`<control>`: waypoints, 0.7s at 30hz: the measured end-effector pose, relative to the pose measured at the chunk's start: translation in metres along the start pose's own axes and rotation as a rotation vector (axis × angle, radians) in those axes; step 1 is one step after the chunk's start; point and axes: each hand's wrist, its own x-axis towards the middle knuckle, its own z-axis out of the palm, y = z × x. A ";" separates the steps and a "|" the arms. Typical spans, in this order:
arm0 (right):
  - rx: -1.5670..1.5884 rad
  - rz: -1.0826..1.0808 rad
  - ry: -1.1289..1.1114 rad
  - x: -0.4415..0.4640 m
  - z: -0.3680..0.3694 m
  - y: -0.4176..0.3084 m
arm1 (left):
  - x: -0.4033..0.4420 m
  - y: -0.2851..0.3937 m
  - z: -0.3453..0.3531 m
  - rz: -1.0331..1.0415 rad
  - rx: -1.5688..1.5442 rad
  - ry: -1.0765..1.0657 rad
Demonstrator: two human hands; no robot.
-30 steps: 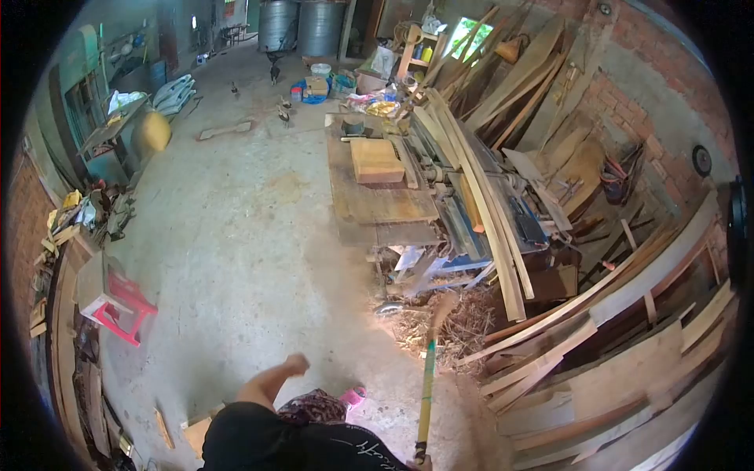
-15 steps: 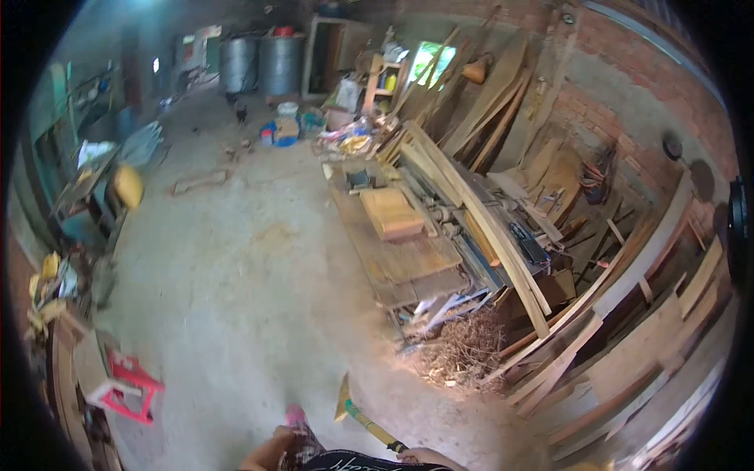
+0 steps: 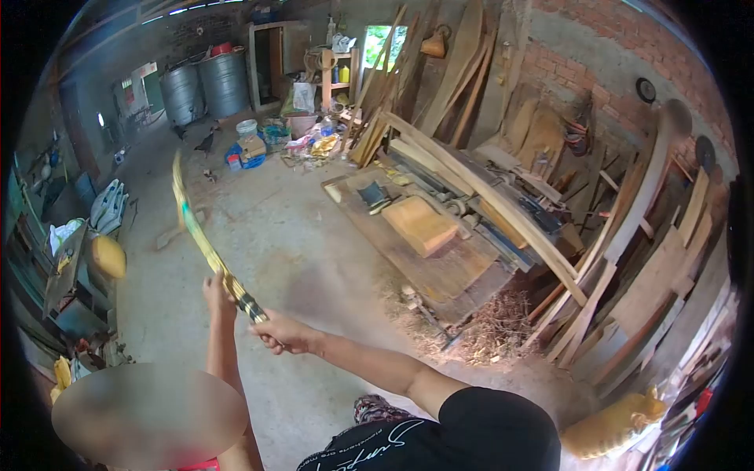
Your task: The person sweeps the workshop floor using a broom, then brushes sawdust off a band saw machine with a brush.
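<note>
A straw broom, yellow with a green band near its head and black bands near the handle's end, is raised at a slant over the concrete floor. Its narrow-looking head points away toward the back left. My left hand is closed round the handle's middle part. Close to the black-banded end, my right hand grips the same broom, its arm stretched across from the right. Both hands are well above the floor.
On the right stands a low wooden workbench with a wood block and long planks. Shavings lie at its foot. An orange cat is at lower right. Metal drums stand at the back. A blurred oval covers the lower left.
The broom has swung up from low near my feet to the left and forward. My left hand now grips it too. The view has shifted, and the cat has come into sight.
</note>
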 end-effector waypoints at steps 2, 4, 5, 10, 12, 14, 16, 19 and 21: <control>-0.130 -0.022 -0.016 0.033 0.011 -0.025 | 0.019 0.036 0.011 0.033 -0.059 -0.047; -0.138 0.023 -0.068 0.072 0.003 -0.037 | 0.054 0.043 0.010 -0.018 -0.132 -0.066; -0.101 0.033 -0.113 0.095 -0.007 -0.039 | 0.070 0.042 0.007 -0.012 -0.119 -0.068; 0.150 0.153 -0.228 0.221 -0.041 -0.041 | 0.144 0.006 -0.021 0.182 0.131 0.097; 0.125 0.226 -0.208 0.263 -0.037 -0.024 | 0.174 -0.005 -0.064 0.089 0.167 0.109; 0.129 0.330 -0.208 0.301 -0.044 -0.007 | 0.191 -0.019 -0.091 0.020 0.154 0.211; 0.189 0.400 -0.233 0.342 -0.054 0.017 | 0.213 -0.042 -0.140 -0.098 0.176 0.211; 0.293 0.479 -0.256 0.412 -0.079 0.044 | 0.259 -0.114 -0.235 -0.226 0.230 0.323; 0.411 0.717 -0.228 0.457 -0.105 0.079 | 0.266 -0.119 -0.281 -0.549 0.401 0.150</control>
